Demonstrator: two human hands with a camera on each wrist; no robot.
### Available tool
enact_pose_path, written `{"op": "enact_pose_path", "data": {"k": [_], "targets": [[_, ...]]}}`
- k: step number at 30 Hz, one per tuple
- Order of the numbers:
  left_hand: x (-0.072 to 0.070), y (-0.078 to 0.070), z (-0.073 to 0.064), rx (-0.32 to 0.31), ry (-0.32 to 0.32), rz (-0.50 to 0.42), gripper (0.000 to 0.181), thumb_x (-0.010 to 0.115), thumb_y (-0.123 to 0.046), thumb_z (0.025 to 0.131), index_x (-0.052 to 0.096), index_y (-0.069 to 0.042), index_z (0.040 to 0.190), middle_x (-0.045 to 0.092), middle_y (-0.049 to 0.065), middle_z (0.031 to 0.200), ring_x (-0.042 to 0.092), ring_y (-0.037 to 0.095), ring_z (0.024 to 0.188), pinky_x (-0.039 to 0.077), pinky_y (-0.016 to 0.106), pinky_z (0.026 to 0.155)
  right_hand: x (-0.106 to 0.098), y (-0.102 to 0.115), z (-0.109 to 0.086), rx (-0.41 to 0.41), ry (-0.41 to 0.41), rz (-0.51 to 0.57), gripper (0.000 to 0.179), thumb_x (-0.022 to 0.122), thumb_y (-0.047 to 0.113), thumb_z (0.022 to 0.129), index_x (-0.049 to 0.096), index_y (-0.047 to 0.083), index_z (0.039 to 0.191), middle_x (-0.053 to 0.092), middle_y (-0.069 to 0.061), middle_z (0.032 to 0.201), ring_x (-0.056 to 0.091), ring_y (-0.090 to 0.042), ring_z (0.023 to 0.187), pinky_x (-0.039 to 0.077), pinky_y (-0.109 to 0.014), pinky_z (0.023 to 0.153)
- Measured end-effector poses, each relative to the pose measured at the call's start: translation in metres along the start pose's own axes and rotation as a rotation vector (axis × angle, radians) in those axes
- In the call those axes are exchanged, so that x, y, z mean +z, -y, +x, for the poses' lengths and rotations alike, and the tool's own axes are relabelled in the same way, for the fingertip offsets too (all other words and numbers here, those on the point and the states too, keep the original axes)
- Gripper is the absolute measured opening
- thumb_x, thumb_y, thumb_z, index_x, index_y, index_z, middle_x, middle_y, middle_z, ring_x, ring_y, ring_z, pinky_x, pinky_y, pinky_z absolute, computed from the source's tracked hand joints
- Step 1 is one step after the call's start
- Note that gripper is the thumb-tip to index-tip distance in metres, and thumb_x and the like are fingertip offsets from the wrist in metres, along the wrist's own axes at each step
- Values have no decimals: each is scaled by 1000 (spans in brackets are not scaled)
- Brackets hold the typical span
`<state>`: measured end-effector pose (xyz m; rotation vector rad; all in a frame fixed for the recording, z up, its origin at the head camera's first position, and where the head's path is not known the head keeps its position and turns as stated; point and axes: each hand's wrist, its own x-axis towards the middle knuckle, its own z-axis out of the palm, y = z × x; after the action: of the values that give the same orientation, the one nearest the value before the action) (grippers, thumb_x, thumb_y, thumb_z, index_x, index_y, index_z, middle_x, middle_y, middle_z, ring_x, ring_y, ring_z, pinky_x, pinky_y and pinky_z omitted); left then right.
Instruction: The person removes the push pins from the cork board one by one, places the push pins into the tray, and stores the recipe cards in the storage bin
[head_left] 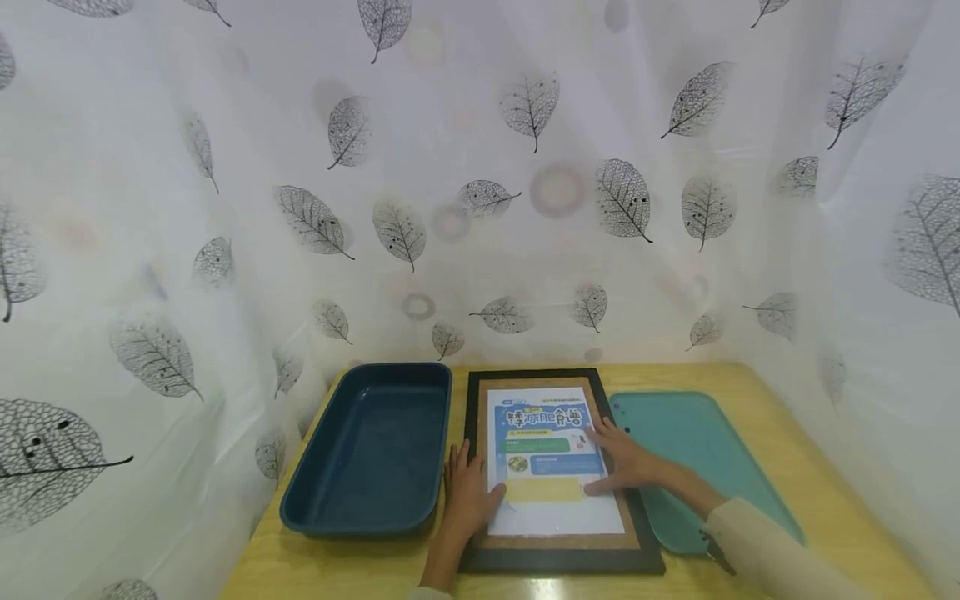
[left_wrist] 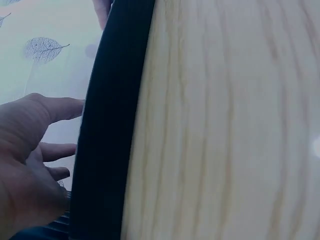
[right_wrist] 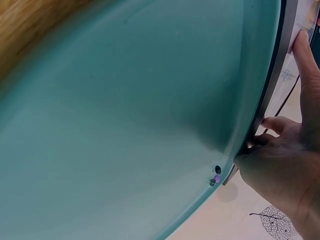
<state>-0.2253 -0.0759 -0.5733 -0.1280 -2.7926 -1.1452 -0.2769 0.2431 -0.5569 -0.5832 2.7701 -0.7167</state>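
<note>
A printed sheet with a blue heading lies on a cork board in a black frame. My left hand rests along the board's left side, its thumb at the sheet's left edge. In the left wrist view its fingers meet the dark frame. From the other side, my right hand reaches over the frame, thumb and fingers spread on the sheet's right edge. The right wrist view shows that thumb on the paper, with other fingertips close to the frame.
Left of the board stands a deep dark-blue tray. A flat teal tray lies at the right, partly under my right forearm, with several small push pins near its rim. Behind the wooden table hangs a leaf-patterned curtain.
</note>
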Motion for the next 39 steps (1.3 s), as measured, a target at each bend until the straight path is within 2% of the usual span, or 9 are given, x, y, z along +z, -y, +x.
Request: {"op": "enact_pose_path", "data": {"k": [8,12,15,19,22,25,29,33,39], "targets": [[3,-7,5,-148,-135,-203,58,87,-1,69,68,8,123,36,29,160,16,54,153,18,68,122,-2,2,0,0,-15,11,121,89,59,72,32,-2,160,16,-32,167,9,-57,153,16,-76,116],[1,-12,7,-177,-164,-267,58,84,5,68,67,9,123,36,31,159,16,56,152,22,67,121,-3,2,-2,-43,-29,4,121,88,61,73,33,-5,158,18,-36,164,10,-61,150,17,-79,113],[-2,-17,7,-162,-187,-325,56,80,9,69,66,8,124,40,31,156,21,57,150,30,67,118,-2,1,-3,-70,-32,3,121,87,62,74,33,-6,158,17,-37,164,10,-61,150,16,-79,113],[-7,-24,7,-128,-192,-415,55,77,9,72,65,5,126,53,28,147,39,54,143,39,65,112,-1,0,-1,-81,-29,17,120,88,59,74,33,-6,158,16,-36,165,8,-59,151,16,-77,116],[-8,-30,7,-127,-160,-491,56,74,9,78,60,2,131,62,25,137,53,48,133,43,63,110,-1,0,0,-71,-22,21,119,89,58,73,33,-5,158,16,-35,165,8,-58,152,16,-76,116],[-5,-36,8,-158,-121,-541,57,67,10,85,52,0,139,63,25,137,56,44,132,42,60,112,-2,0,-2,-58,-18,30,118,89,57,74,34,-4,159,16,-35,165,8,-58,152,16,-77,116],[1,-41,10,-190,-125,-530,58,58,13,89,46,-1,144,59,28,141,53,44,136,41,60,113,-3,0,-3,-41,-18,33,118,89,56,75,31,-4,159,14,-34,166,8,-57,152,17,-77,116],[2,-41,14,-183,-181,-498,58,54,16,86,51,-2,141,64,27,135,57,43,132,47,58,108,-5,0,-4,-38,-27,39,121,86,57,78,25,-7,160,12,-34,167,9,-57,152,17,-75,117],[-18,-41,19,-141,-243,-482,56,54,17,85,57,-4,137,70,22,128,58,39,131,49,56,105,-3,-2,-3,-43,-23,58,116,80,58,84,24,-8,160,12,-35,166,9,-56,153,17,-73,118]]}}
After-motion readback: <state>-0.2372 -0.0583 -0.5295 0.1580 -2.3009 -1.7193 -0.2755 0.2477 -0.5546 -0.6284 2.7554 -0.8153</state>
